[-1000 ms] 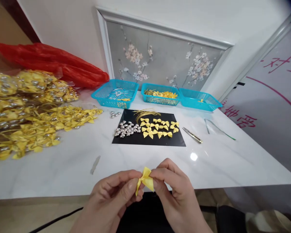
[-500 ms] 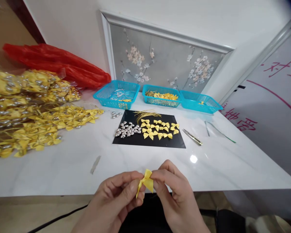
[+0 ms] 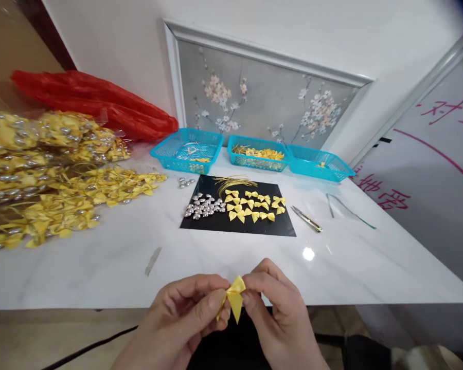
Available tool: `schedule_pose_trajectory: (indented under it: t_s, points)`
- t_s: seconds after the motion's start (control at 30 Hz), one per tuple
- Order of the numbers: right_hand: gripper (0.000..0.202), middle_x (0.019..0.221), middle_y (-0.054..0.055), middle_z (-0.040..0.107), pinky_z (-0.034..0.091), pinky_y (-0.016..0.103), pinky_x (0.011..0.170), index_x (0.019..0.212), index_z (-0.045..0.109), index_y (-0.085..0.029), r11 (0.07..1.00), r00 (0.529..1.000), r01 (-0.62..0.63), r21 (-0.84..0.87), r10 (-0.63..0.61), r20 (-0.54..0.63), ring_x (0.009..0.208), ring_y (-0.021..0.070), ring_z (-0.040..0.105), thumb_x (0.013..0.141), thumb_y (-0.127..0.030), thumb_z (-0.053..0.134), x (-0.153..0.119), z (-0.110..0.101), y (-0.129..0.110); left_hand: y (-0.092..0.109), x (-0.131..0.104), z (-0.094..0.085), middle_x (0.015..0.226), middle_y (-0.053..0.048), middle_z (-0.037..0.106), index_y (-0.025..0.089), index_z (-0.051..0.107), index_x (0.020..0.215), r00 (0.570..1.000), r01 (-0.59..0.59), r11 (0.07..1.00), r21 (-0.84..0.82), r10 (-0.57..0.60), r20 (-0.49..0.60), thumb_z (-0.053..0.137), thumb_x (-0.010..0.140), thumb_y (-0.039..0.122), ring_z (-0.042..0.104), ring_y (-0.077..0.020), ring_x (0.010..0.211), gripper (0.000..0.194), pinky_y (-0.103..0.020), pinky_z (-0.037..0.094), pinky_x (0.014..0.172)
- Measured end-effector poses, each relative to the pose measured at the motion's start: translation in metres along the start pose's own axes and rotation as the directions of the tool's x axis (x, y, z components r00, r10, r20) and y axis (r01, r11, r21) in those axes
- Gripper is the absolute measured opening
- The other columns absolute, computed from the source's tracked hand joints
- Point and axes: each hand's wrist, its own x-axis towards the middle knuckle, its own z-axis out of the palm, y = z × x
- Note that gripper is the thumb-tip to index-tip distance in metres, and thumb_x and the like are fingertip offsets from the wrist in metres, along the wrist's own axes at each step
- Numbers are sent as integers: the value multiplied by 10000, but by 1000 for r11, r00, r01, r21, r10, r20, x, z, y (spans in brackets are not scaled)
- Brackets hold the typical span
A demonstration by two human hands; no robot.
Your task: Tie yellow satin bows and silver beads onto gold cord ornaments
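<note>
A yellow ribbon bow (image 3: 236, 297) is pinched between both hands just beyond the table's front edge. My left hand (image 3: 193, 313) grips its left side between thumb and index finger, hiding part of it. On its right side, the thumb and index finger of my right hand (image 3: 275, 308) close on the ribbon's edge. Past the hands lies a black mat (image 3: 239, 230) bearing silver beads (image 3: 204, 206) on the left, several yellow bows (image 3: 255, 216) on the right and thin golden wires (image 3: 235, 182) along the back.
Three blue baskets (image 3: 258, 161) line the back of the white table (image 3: 100, 277). Tweezers (image 3: 307, 219) lie right of the mat, with green wire (image 3: 353, 213) farther right. Finished-looking yellow garlands (image 3: 69, 205) and a red bag (image 3: 96, 103) fill the left. A grey strip (image 3: 153, 261) lies nearer.
Between my fingers the bow has turned slightly, and its tail now points more downward. Both hands stay closed on it. The whole view has shifted very slightly.
</note>
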Motion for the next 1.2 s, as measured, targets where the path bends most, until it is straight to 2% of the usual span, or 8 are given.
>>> schedule_pose_trajectory:
  t_s: [0.5, 0.77, 1.2]
  points:
    - [252, 780, 14, 496, 427, 232, 565, 951, 719, -248, 1000, 999, -11, -26, 12, 47, 678, 139, 517, 1004, -177, 484, -2, -5, 4, -1, 1, 3, 642, -8, 709, 182, 818, 710, 997, 40, 999, -27, -42, -63, 966, 532, 340, 575, -105, 607, 281, -177, 518, 608]
    - [233, 791, 5, 488, 410, 234, 591, 943, 718, -268, 998, 997, -67, 19, 66, 37, 708, 133, 510, 1009, -205, 504, -4, -3, 7, 0, 1, 0, 605, -1, 676, 179, 818, 737, 998, 58, 998, -7, -58, 8, 937, 602, 354, 563, -101, 618, 251, -165, 498, 614]
    - [247, 799, 13, 478, 410, 252, 598, 943, 701, -251, 999, 998, -16, 28, 14, 63, 729, 147, 500, 1014, -179, 477, -5, -4, 11, -1, 0, 0, 618, -4, 661, 175, 818, 740, 996, 80, 997, -3, -79, 36, 923, 625, 355, 533, -102, 623, 238, -173, 475, 612]
